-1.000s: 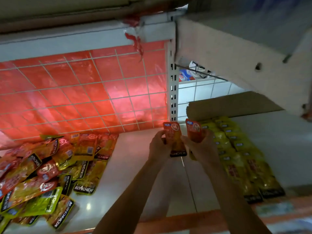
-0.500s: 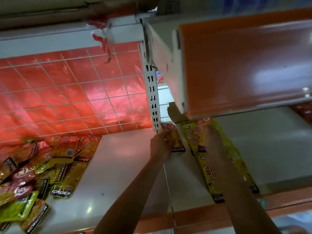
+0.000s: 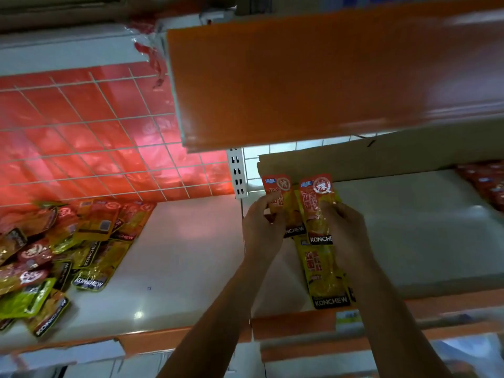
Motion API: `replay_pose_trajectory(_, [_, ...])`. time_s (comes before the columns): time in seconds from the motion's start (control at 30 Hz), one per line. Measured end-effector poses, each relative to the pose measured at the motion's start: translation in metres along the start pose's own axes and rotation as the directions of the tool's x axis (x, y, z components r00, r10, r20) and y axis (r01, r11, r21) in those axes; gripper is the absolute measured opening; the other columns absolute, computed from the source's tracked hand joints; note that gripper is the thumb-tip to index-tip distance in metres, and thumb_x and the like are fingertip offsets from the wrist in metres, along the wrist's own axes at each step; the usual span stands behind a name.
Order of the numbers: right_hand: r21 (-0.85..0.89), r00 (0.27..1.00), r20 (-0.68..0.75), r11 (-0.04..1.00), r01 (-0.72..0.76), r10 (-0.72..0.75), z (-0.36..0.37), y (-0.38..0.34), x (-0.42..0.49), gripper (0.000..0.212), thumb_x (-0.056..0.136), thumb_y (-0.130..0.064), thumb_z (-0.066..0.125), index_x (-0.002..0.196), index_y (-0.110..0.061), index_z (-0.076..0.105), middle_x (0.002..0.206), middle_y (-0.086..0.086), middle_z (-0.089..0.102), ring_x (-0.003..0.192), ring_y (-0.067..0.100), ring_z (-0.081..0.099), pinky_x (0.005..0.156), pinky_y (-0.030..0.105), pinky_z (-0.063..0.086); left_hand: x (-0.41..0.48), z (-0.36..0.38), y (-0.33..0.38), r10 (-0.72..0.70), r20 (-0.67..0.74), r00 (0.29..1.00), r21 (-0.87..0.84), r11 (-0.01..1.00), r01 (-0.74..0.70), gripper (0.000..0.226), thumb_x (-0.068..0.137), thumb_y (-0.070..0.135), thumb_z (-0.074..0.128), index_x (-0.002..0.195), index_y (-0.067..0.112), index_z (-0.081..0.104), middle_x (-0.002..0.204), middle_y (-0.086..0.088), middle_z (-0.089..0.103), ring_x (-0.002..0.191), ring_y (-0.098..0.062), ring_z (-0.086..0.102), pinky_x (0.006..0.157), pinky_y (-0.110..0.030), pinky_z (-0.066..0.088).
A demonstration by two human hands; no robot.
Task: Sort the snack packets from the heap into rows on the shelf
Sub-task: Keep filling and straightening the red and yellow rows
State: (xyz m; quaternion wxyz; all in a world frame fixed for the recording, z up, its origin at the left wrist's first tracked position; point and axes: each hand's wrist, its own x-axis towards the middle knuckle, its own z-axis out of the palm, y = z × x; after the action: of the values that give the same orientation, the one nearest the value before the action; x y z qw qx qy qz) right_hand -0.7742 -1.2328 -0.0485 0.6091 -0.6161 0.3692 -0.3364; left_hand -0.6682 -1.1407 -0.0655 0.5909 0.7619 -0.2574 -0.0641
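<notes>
My left hand (image 3: 261,227) grips one red-topped KONCHEW snack packet (image 3: 281,197) by its left side. Just to its right, my right hand (image 3: 343,230) holds a second red-topped packet (image 3: 317,203). Both packets are over the far end of a row of yellow packets (image 3: 323,274) that lies on the white shelf (image 3: 422,227). The heap of mixed red, yellow and green packets (image 3: 54,255) lies on the left shelf section, well away from both hands.
An orange shelf front (image 3: 313,77) hangs overhead, close above the hands. A cardboard strip (image 3: 381,159) lines the back of the right section. A white slotted upright (image 3: 237,173) divides the two sections. A row of red packets (image 3: 488,184) lies at the far right.
The view has shifted down and back. Both hands have drawn nearer and now hold the two red-topped packets side by side over the yellow row; half a second ago the right hand was down on that row.
</notes>
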Motion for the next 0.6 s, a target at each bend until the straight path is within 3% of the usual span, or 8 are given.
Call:
replay_pose_trajectory(0.07, [0.003,0.999,-0.042,1.0,-0.002,0.002,-0.012,0.0,-0.006,0.028,0.09,-0.024,0.059,0.087,0.004,0.063,0.079,0.024,0.066,0.061,0.035,0.06,0.056,0.033,0.046,-0.009,0.006,0.005,0.004,0.049,0.999,-0.023,1.0,-0.002,0.034,0.087,0.012,0.06,0.115,0.031,0.065,0.107,0.013,0.064,0.079,0.009,0.06,0.067,-0.002,0.047])
replay_pose_trajectory(0.17, [-0.003,0.992,-0.127,1.0,-0.024,0.024,-0.028,0.0,-0.016,0.018,0.09,-0.023,0.058,0.084,-0.01,0.069,0.074,0.011,0.07,0.063,0.021,0.064,0.053,0.032,0.052,-0.019,0.018,0.014,0.021,0.146,0.989,-0.054,0.998,-0.014,0.032,0.088,0.014,0.063,0.113,0.035,0.065,0.104,0.019,0.063,0.083,0.01,0.062,0.073,-0.01,0.052])
replay_pose_trajectory(0.23, [-0.002,0.984,-0.174,0.999,-0.034,0.033,-0.041,0.003,-0.02,0.017,0.091,-0.023,0.057,0.086,-0.013,0.069,0.071,0.005,0.069,0.062,0.018,0.064,0.053,0.029,0.052,-0.026,0.028,0.019,0.03,0.195,0.98,-0.041,0.999,-0.023,0.031,0.088,0.019,0.065,0.113,0.038,0.064,0.1,0.026,0.06,0.082,0.02,0.056,0.068,0.0,0.044])
replay_pose_trajectory(0.4, [0.035,0.965,-0.259,0.999,-0.031,0.039,-0.077,0.012,-0.024,0.008,0.087,-0.013,0.057,0.085,-0.008,0.064,0.076,0.015,0.065,0.066,0.027,0.062,0.064,0.047,0.052,-0.04,0.058,0.031,0.105,0.322,0.941,-0.038,0.994,-0.098,0.05,0.084,0.009,0.063,0.127,0.033,0.058,0.103,0.034,0.053,0.076,0.03,0.048,0.063,0.006,0.037])
replay_pose_trajectory(0.5, [0.043,0.956,-0.292,0.999,-0.027,0.038,-0.1,0.018,-0.016,0.011,0.084,-0.005,0.059,0.091,-0.008,0.066,0.088,0.021,0.068,0.084,0.042,0.065,0.076,0.058,0.054,-0.045,0.082,0.037,0.113,0.359,0.927,-0.025,0.993,-0.111,0.056,0.083,0.003,0.062,0.13,0.034,0.056,0.117,0.022,0.055,0.065,0.024,0.051,0.057,0.003,0.038])
replay_pose_trajectory(0.6, [0.045,0.959,-0.281,0.999,-0.014,0.026,-0.127,0.021,0.001,0.02,0.082,-0.001,0.061,0.097,-0.012,0.068,0.089,0.017,0.069,0.087,0.04,0.066,0.078,0.055,0.055,-0.044,0.115,0.042,0.128,0.366,0.922,0.015,0.99,-0.144,0.053,0.085,0.006,0.062,0.128,0.035,0.055,0.124,0.018,0.054,0.079,0.032,0.045,0.065,0.007,0.036])
